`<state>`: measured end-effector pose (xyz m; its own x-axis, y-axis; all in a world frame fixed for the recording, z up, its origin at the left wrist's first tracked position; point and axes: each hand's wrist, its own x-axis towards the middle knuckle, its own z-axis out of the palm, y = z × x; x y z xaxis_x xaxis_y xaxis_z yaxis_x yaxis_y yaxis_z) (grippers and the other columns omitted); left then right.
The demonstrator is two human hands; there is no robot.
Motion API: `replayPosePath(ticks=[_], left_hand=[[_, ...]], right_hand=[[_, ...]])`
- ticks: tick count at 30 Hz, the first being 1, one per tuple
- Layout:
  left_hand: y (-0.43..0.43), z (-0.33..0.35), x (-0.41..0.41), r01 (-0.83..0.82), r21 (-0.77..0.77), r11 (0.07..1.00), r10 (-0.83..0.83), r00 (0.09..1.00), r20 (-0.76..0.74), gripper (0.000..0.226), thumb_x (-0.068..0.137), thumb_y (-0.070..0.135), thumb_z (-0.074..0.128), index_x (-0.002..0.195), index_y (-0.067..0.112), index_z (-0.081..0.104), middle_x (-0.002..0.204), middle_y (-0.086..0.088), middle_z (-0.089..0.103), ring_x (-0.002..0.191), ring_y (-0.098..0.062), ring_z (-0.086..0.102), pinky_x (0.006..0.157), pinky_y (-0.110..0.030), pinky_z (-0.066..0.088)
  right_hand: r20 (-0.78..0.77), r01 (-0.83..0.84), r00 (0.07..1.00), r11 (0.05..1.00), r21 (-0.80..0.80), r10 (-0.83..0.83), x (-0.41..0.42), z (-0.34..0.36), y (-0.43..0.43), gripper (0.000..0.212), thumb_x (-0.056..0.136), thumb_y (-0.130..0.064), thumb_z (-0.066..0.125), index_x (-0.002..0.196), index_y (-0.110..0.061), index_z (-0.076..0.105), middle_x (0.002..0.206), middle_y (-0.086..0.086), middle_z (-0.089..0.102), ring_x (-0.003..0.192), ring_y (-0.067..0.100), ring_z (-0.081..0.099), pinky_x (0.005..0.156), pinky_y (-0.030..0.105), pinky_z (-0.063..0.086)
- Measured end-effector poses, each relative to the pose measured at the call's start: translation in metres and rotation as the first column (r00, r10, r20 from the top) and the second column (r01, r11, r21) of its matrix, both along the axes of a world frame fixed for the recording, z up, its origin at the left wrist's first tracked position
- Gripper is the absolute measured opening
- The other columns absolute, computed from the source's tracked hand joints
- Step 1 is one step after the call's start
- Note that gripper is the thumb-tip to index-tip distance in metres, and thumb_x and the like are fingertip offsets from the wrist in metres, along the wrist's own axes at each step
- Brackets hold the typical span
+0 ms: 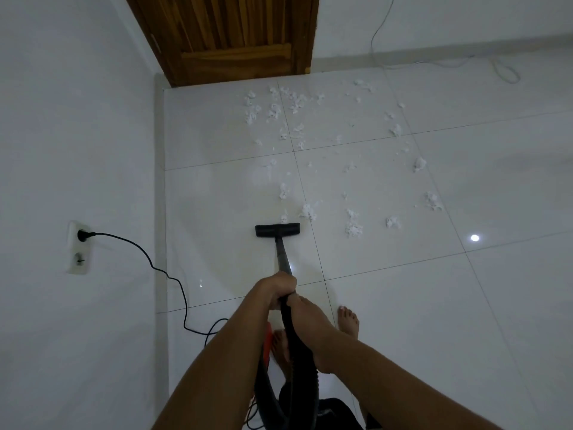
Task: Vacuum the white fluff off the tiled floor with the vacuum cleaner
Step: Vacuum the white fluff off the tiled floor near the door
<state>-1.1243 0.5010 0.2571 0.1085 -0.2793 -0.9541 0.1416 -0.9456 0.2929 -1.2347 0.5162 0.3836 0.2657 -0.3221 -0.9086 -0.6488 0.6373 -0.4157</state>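
While we hold the wand (283, 256) two-handed, the head (277, 229) sits just short of the fluff (353, 228).
Our left hand (276, 288) curls round the wand's top and our right hand (305, 318) wraps the hose (290, 324) just behind it, so, we judge, one steers while the other pushes. Straight ahead of the grip the head lies flat on the floor (403, 290), the nearest clumps just beyond it and to its right; most fluff lies farther ahead, toward the door (235, 41). Left of the grip the cord (151, 265) runs slack to the socket (79, 248), likely leaving room to reach forward.
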Motion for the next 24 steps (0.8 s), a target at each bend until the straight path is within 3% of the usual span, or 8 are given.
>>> replayPosePath(ticks=[5, 8, 13, 15, 18, 20, 22, 24], left_hand=[[0.013, -0.008, -0.006, 0.001, -0.012, 1.0, 0.0, 1.0, 0.006, 0.04, 0.095, 0.001, 0.035, 0.134, -0.006, 0.042, 0.085, -0.012, 0.052, 0.07, -0.018, 0.051, 0.049, -0.023, 0.043], [0.013, -0.016, -0.012, 0.001, -0.038, 0.999, 0.0, 1.0, 0.031, 0.04, 0.099, 0.004, 0.036, 0.136, -0.008, 0.04, 0.112, -0.019, 0.057, 0.072, -0.017, 0.05, 0.054, -0.026, 0.045], [0.015, -0.017, -0.022, -0.055, -0.043, 0.998, 0.056, 0.998, 0.019, 0.042, 0.105, 0.021, 0.035, 0.141, -0.002, 0.037, 0.094, -0.008, 0.052, 0.074, -0.014, 0.05, 0.054, -0.023, 0.041], [0.015, -0.018, -0.023, -0.074, -0.034, 0.997, 0.074, 0.997, 0.007, 0.041, 0.105, 0.021, 0.035, 0.14, 0.0, 0.038, 0.091, -0.006, 0.051, 0.075, -0.015, 0.052, 0.054, -0.023, 0.042], [0.012, -0.022, -0.02, -0.085, -0.025, 0.996, 0.085, 0.996, 0.009, 0.04, 0.102, 0.016, 0.037, 0.138, -0.001, 0.041, 0.098, -0.011, 0.054, 0.083, -0.02, 0.055, 0.063, -0.027, 0.048], [0.009, -0.022, -0.02, -0.103, -0.027, 0.994, 0.104, 0.995, 0.007, 0.039, 0.1, 0.013, 0.037, 0.136, -0.001, 0.041, 0.1, -0.013, 0.055, 0.084, -0.022, 0.056, 0.065, -0.03, 0.05], [0.004, -0.025, -0.019, -0.127, -0.027, 0.992, 0.127, 0.992, 0.006, 0.039, 0.1, 0.014, 0.036, 0.137, 0.0, 0.041, 0.102, -0.013, 0.055, 0.085, -0.023, 0.056, 0.068, -0.032, 0.053], [-0.003, -0.026, -0.018, -0.119, -0.03, 0.992, 0.12, 0.992, 0.027, 0.04, 0.102, 0.015, 0.035, 0.139, 0.002, 0.038, 0.105, -0.013, 0.053, 0.083, -0.021, 0.054, 0.06, -0.029, 0.048]], right_hand=[[-0.03, -0.125, 0.992, 0.992, 0.0, 0.125, 0.002, -0.006, 0.005, 0.031, 0.109, -0.027, 0.034, 0.119, -0.015, 0.06, 0.067, 0.003, 0.058, 0.048, 0.012, 0.055, 0.056, 0.025, 0.05], [-0.054, -0.181, 0.982, 0.983, -0.021, 0.18, -0.004, -0.008, 0.002, 0.032, 0.108, -0.024, 0.035, 0.123, -0.015, 0.061, 0.077, 0.003, 0.059, 0.064, 0.014, 0.055, 0.067, 0.026, 0.049], [-0.119, -0.34, 0.936, 0.938, -0.061, 0.331, -0.01, 0.001, -0.006, 0.03, 0.109, -0.024, 0.032, 0.114, -0.013, 0.059, 0.079, 0.0, 0.058, 0.067, 0.008, 0.054, 0.052, 0.01, 0.041], [-0.142, -0.404, 0.909, 0.912, -0.074, 0.392, -0.009, 0.005, -0.01, 0.035, 0.11, -0.026, 0.031, 0.123, -0.011, 0.059, 0.086, 0.001, 0.061, 0.067, 0.004, 0.05, 0.048, 0.003, 0.033], [-0.133, -0.451, 0.887, 0.891, -0.05, 0.442, -0.007, 0.002, -0.015, 0.033, 0.11, -0.025, 0.031, 0.127, -0.012, 0.056, 0.09, 0.002, 0.062, 0.062, 0.003, 0.047, 0.038, 0.006, 0.034], [-0.151, -0.499, 0.86, 0.865, -0.054, 0.487, -0.004, -0.006, -0.019, 0.033, 0.11, -0.026, 0.031, 0.128, -0.013, 0.056, 0.089, -0.002, 0.059, 0.065, 0.002, 0.045, 0.047, 0.009, 0.036], [-0.158, -0.52, 0.848, 0.852, -0.061, 0.506, -0.003, -0.011, -0.026, 0.036, 0.109, -0.027, 0.03, 0.131, -0.013, 0.056, 0.107, 0.003, 0.065, 0.076, 0.003, 0.052, 0.065, 0.01, 0.041], [-0.151, -0.533, 0.84, 0.845, -0.045, 0.522, -0.002, -0.013, -0.036, 0.039, 0.11, -0.026, 0.03, 0.139, -0.012, 0.053, 0.134, 0.011, 0.061, 0.116, 0.017, 0.06, 0.084, 0.021, 0.042]])
